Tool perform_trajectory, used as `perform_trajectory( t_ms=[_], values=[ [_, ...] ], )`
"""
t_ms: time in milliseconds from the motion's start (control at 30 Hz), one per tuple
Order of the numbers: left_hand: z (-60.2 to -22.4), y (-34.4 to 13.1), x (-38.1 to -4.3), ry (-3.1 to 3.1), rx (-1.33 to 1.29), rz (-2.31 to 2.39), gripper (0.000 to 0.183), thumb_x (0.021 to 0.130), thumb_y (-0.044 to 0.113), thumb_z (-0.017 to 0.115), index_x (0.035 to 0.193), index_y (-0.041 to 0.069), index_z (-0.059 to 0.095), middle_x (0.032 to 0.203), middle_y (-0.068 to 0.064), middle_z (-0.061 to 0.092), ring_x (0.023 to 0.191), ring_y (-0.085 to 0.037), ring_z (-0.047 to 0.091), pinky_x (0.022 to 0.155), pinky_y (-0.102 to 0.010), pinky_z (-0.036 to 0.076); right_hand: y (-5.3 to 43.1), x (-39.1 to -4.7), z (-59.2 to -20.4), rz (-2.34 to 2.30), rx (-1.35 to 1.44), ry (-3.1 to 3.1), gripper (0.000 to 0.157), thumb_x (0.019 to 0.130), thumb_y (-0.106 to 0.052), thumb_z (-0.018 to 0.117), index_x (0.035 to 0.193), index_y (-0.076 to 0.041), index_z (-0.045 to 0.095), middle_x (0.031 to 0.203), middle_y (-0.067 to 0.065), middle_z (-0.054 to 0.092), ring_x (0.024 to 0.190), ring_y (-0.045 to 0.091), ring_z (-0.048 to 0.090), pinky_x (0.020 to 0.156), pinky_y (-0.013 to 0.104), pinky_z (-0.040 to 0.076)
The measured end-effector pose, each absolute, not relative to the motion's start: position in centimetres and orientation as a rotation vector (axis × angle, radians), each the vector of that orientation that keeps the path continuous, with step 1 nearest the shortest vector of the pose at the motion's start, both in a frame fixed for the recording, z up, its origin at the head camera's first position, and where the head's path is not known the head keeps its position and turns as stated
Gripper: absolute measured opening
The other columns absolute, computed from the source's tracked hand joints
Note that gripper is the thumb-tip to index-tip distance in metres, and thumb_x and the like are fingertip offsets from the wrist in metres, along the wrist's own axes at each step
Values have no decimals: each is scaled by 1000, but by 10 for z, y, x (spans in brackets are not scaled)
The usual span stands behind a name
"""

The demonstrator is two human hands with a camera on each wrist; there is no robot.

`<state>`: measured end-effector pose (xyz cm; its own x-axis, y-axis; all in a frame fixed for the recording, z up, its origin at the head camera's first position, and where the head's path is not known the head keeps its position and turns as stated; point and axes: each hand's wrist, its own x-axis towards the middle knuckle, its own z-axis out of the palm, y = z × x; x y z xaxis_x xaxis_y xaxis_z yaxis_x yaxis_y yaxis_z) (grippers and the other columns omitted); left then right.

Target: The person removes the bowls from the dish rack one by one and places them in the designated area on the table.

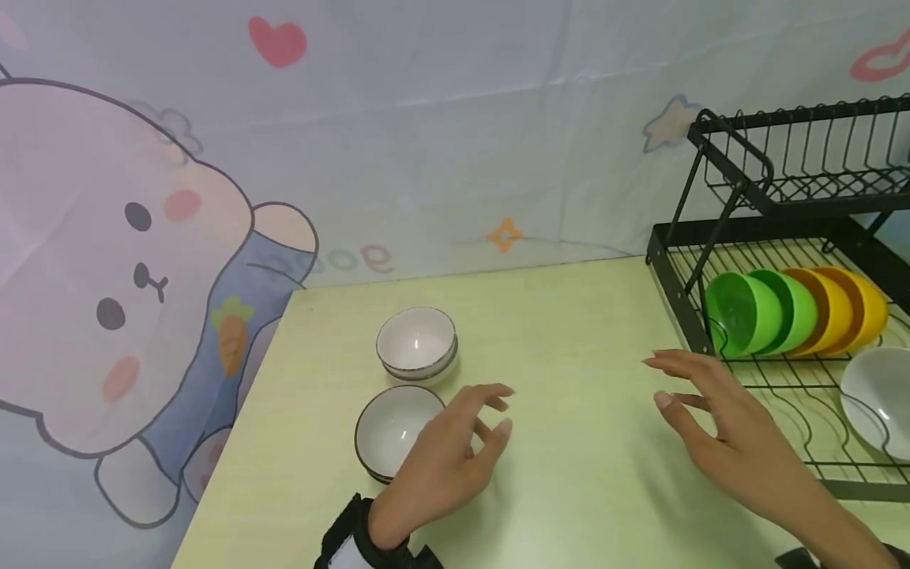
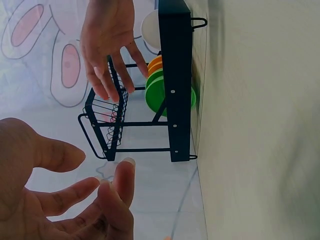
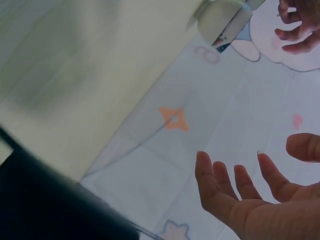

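My left hand [image 1: 455,454] hovers over the table beside the front stack of white bowls [image 1: 396,431], partly covering its right edge from the head camera. Its fingers are loosely bent and hold nothing. Behind that stack stands another stack of white bowls [image 1: 415,340] with dark rims. To the right, my right hand [image 1: 732,438] hangs in the air just left of the black dish rack [image 1: 671,276], thumb and fingers apart with nothing between them. The right wrist view also shows the right hand [image 3: 260,195] with relaxed, spread fingers.
On the rack's lower level, green bowls [image 1: 742,316] and yellow-orange bowls [image 1: 860,312] stand on edge in a row. A white bowl [image 1: 878,403] leans nearer the front. The wire upper tier [image 1: 817,162] rises above them. A printed cloth [image 1: 455,158] hangs behind the table [image 1: 554,332].
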<state>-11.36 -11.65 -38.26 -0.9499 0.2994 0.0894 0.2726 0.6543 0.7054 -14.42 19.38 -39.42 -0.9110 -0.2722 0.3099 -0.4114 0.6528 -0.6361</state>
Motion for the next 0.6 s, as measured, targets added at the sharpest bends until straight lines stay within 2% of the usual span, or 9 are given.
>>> perform_trajectory(
  t_ms=[133,200,267,333,367,433,600],
  values=[
    [-381,-115,-114,2835,497,1180,34,103,28,50,137,28,50,124,6,61,90,-4,64,67,-20,49,211,-145,-396,1063,534,-2687,46,99,-19,61,143,-28,48,146,11,45,119,-11,42,84,-7,32],
    [-380,-115,-114,2833,498,1178,34,103,28,51,137,28,50,124,6,61,90,-5,64,68,-20,49,219,-145,-397,1043,518,-2682,46,99,-17,61,143,-25,48,145,13,45,116,-15,39,82,-8,33],
    [-379,-114,-114,2829,498,1177,34,103,28,51,137,28,50,124,6,61,91,-4,64,68,-20,49,227,-145,-396,995,476,-2717,46,100,-19,60,144,-21,47,144,18,44,123,2,44,91,9,48],
    [-379,-113,-114,2826,500,1178,35,103,28,51,137,27,50,124,6,61,91,-4,64,68,-20,49,235,-145,-396,932,427,-2738,47,100,-19,59,145,-14,45,143,23,42,125,25,45,92,36,55],
    [-378,-113,-114,2824,498,1179,35,103,28,50,137,27,50,124,6,61,90,-4,63,68,-20,48,239,-146,-395,903,399,-2748,47,100,-19,59,145,-11,45,143,26,41,125,35,43,90,50,53],
    [-378,-112,-113,2822,496,1182,34,103,28,51,137,27,50,124,7,61,90,-4,63,68,-20,48,247,-147,-393,852,332,-2767,47,102,-18,56,145,-4,43,145,30,38,122,49,38,85,69,41],
    [-379,-111,-112,2823,502,1191,34,102,28,51,136,28,51,123,6,61,89,-3,63,67,-20,48,266,-149,-392,808,181,-2655,45,102,-8,49,143,8,40,152,35,28,136,54,27,106,72,26]
  ],
)
